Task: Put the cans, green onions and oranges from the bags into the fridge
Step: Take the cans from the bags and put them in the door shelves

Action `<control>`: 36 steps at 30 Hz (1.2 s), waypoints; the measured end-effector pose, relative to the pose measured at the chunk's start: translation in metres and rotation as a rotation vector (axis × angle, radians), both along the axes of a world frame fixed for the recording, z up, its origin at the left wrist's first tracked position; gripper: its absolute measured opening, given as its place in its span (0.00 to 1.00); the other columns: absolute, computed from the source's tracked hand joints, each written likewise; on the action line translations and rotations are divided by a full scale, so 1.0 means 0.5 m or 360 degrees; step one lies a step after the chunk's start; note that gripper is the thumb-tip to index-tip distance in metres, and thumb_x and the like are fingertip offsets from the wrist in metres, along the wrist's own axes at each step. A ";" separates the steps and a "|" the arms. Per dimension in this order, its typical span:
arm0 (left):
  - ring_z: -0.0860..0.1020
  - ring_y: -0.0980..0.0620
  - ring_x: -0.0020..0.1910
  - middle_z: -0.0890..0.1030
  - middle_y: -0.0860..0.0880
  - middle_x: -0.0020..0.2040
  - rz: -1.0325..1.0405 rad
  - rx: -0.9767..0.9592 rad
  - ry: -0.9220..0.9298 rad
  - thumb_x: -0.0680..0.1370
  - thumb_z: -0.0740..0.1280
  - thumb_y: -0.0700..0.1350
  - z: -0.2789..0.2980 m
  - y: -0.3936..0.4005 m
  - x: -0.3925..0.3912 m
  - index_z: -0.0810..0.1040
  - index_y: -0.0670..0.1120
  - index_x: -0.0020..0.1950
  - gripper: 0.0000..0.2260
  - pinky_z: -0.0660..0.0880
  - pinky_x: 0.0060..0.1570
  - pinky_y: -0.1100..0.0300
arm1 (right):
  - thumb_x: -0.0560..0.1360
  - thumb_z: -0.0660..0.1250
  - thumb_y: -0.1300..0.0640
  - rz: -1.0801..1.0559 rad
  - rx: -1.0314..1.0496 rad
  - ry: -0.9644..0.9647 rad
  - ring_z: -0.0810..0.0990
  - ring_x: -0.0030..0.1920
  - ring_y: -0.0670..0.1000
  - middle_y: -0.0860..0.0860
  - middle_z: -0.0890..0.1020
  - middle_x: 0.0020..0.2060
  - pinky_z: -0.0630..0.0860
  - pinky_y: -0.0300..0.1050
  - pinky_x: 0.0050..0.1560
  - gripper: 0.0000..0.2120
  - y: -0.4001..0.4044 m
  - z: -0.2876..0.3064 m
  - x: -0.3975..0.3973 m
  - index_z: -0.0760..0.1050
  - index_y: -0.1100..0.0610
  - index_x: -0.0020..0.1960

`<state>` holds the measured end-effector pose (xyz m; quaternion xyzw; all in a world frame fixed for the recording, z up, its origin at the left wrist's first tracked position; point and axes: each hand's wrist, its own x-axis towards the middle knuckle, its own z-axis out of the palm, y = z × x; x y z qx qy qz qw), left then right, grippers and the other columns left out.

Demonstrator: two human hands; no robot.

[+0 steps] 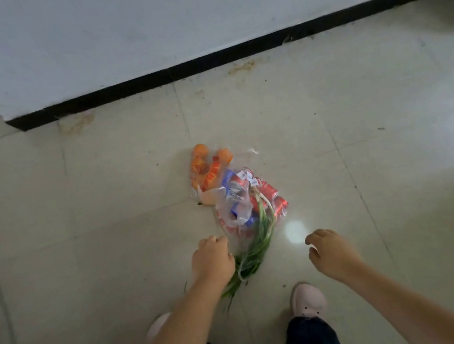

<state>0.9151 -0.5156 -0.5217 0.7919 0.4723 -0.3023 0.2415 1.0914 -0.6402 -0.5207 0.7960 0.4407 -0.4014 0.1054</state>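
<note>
The person is bending over the tiled floor (359, 122), both arms reaching down toward a heap of shopping lying in front of their shoes. The clear plastic bags (234, 200) are slumped together in the middle of the floor: the oranges (200, 150) are showing at the far end near the wall, the red and blue cans (275, 198) are bunched at the nearer end, and the green onions (255, 244) are trailing out toward the feet. The left hand (211, 258) is coming down over the leafy end of the onions with its fingers curled; whether it is already pinching the stalks or a bag handle, I honestly cannot tell, as the hand is hiding that spot. The right hand (330, 253) is hovering just beside the heap, loosely spread and holding nothing. No fridge is showing here, so this looks like the very first pickup. To do it well, I would be gathering the bag handles rather than the film, since the cans are heavy and may tear it, and lifting the onions by their stalks so the leaves are not snapping.
</note>
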 end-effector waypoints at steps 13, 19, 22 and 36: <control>0.71 0.49 0.66 0.73 0.48 0.67 -0.0278 -0.0098 -0.0438 0.79 0.62 0.50 -0.382 0.106 -0.047 0.68 0.46 0.70 0.20 0.70 0.62 0.57 | 0.76 0.53 0.71 -0.0755 0.0205 0.0003 0.74 0.64 0.53 0.55 0.76 0.64 0.67 0.41 0.66 0.21 0.079 -0.347 -0.143 0.72 0.60 0.65; 0.56 0.46 0.76 0.59 0.47 0.77 -0.0552 0.0057 -0.0918 0.71 0.64 0.63 -0.611 0.106 -0.009 0.52 0.54 0.75 0.37 0.57 0.74 0.51 | 0.75 0.54 0.71 -0.1091 0.0547 0.0024 0.78 0.59 0.55 0.58 0.80 0.58 0.71 0.43 0.60 0.19 0.123 -0.563 -0.131 0.75 0.62 0.61; 0.63 0.44 0.70 0.73 0.42 0.69 -0.0746 0.0344 -0.1445 0.66 0.60 0.66 -0.690 0.129 0.036 0.60 0.53 0.69 0.35 0.65 0.67 0.44 | 0.75 0.56 0.72 -0.1068 0.0712 -0.0041 0.79 0.57 0.55 0.58 0.81 0.56 0.69 0.36 0.54 0.18 0.134 -0.662 -0.120 0.77 0.63 0.59; 0.69 0.58 0.62 0.75 0.52 0.61 -0.0831 -0.0407 -0.1333 0.70 0.61 0.24 -0.730 0.271 -0.011 0.81 0.46 0.51 0.21 0.61 0.57 0.82 | 0.70 0.67 0.41 -0.0241 0.0239 -0.0417 0.70 0.62 0.55 0.54 0.69 0.63 0.72 0.47 0.60 0.35 0.187 -0.864 -0.222 0.59 0.55 0.71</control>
